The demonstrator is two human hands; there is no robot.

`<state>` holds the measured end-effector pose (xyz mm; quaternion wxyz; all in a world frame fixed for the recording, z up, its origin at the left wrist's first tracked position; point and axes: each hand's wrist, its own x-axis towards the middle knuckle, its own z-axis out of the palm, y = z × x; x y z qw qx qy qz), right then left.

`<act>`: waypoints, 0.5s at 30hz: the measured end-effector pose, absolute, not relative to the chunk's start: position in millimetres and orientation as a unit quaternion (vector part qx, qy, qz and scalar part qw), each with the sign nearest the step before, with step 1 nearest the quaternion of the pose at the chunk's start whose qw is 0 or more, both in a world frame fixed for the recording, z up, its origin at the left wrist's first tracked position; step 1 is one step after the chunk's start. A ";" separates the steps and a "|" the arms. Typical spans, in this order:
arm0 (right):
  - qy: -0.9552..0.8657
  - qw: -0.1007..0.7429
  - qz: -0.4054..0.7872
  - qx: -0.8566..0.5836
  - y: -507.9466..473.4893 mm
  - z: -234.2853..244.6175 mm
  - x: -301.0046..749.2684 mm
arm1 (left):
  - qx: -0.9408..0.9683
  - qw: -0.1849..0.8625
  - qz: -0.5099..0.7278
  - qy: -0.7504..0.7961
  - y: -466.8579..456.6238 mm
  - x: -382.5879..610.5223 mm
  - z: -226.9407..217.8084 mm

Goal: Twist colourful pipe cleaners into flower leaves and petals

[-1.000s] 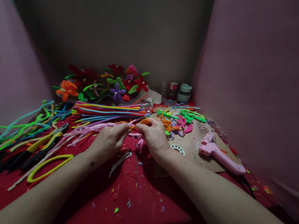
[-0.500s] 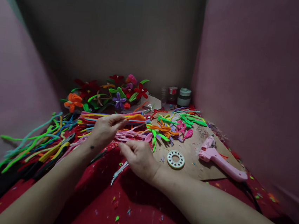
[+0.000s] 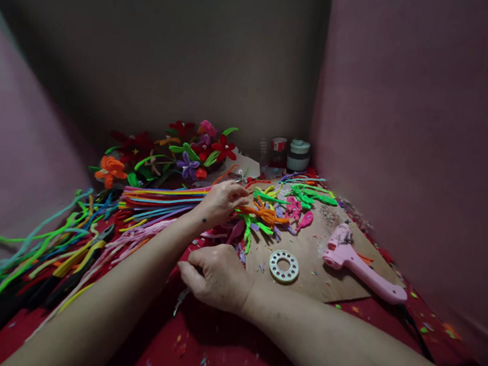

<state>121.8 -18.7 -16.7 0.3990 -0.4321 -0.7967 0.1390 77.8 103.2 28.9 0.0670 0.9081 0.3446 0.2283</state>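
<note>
My left hand (image 3: 222,201) reaches over the near end of a bundle of coloured pipe cleaners (image 3: 156,199). Its fingers are bent but apart, close to a pile of looped petal shapes, with an orange pipe cleaner piece (image 3: 269,213) just past the fingertips. Lower down, my right hand (image 3: 218,275) is closed above the red cloth, thumb against the curled fingers. What it pinches, if anything, is hidden. Thin white strips (image 3: 179,302) lie just below it. Pink pipe cleaners (image 3: 141,236) lie left of both hands, partly behind my left forearm.
A pink hot glue gun (image 3: 363,269) and a white ring with holes (image 3: 284,267) lie on a brown board (image 3: 316,282). Yellow-handled pliers (image 3: 93,249) rest at the left. Pipe-cleaner flowers (image 3: 189,165) and a lidded jar (image 3: 299,155) stand along the back wall.
My left hand has moved right and away from me, from above the pipe cleaner bundle to the petal pile. My right hand has come slightly lower and stays closed.
</note>
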 end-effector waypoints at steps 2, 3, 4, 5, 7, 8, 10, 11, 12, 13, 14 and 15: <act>-0.797 0.399 0.144 -0.431 -18.7 -18.0 121.3 | 0.882 0.086 0.257 0.385 104.7 70.0 32.4; -0.797 0.401 0.147 -0.427 -18.7 -18.7 121.0 | 0.869 0.094 0.271 0.404 105.6 64.2 34.3; -0.796 0.404 0.152 -0.424 -18.7 -19.4 120.7 | 0.855 0.100 0.281 0.424 106.8 57.3 36.2; -0.794 0.408 0.159 -0.421 -18.8 -20.1 120.5 | 0.842 0.104 0.291 0.442 108.2 49.2 38.0; -0.788 0.416 0.174 -0.419 -19.3 -21.1 120.1 | 0.815 0.103 0.312 0.477 111.7 29.8 41.1; -0.786 0.417 0.182 -0.419 -19.7 -21.6 120.0 | 0.803 0.099 0.320 0.493 113.5 18.7 42.5; -0.783 0.420 0.193 -0.415 -20.4 -22.4 119.8 | 0.777 0.089 0.338 0.524 116.7 -4.7 44.4; -0.784 0.422 0.198 -0.411 -20.7 -22.7 119.7 | 0.762 0.084 0.346 0.541 117.9 -16.2 44.6; -0.783 0.424 0.203 -0.407 -20.9 -23.0 119.6 | 0.748 0.078 0.353 0.557 118.9 -27.2 44.2; -0.783 0.424 0.209 -0.404 -21.0 -23.3 119.4 | 0.735 0.070 0.358 0.572 119.5 -37.1 43.0; -0.782 0.424 0.215 -0.402 -21.1 -23.6 119.3 | 0.723 0.060 0.362 0.585 119.9 -45.7 41.0; -0.781 0.424 0.221 -0.402 -21.1 -23.7 119.1 | 0.713 0.051 0.364 0.597 120.1 -53.0 38.4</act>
